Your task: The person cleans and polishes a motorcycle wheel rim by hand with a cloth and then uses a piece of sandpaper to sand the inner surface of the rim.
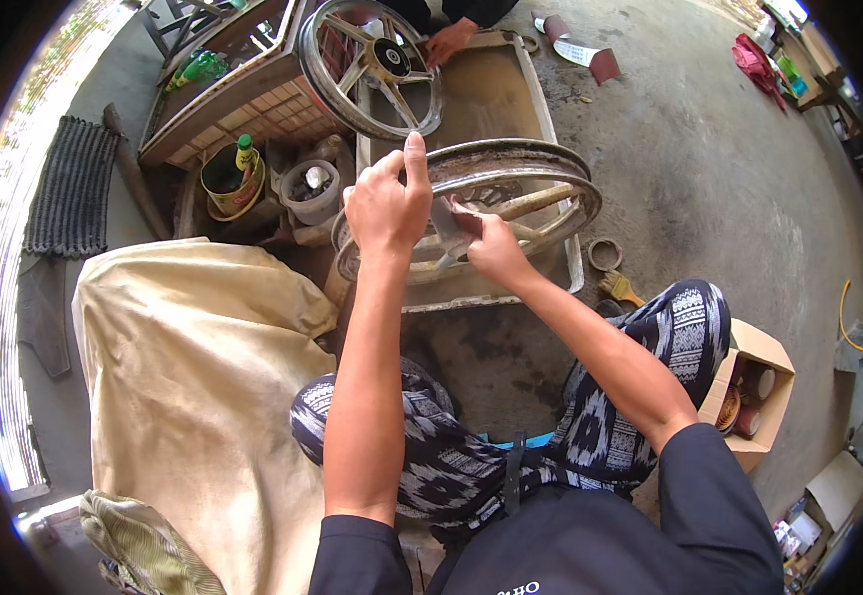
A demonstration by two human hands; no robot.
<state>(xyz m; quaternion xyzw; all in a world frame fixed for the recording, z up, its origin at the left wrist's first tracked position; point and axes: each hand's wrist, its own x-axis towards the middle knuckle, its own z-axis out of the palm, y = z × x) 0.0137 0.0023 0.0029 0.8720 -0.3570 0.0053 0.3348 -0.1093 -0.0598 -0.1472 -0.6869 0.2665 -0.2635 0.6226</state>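
A cast motorcycle wheel with grimy spokes is tilted over a shallow tray of murky water. My left hand grips the wheel's rim at its near left, thumb pointing up. Inside the wheel, my right hand pinches a folded piece of sandpaper against the spoke area; the exact contact is partly hidden by my fingers. Beyond, a second cast wheel with a dark hub leans at the tray's far left, and another person's hand touches its right side.
A beige cloth cover drapes a bulky thing at my left. Behind it stand a tin bucket and a plastic tub. Rightward lie a ring, a paintbrush and a carton; sandpaper sheets are farther off.
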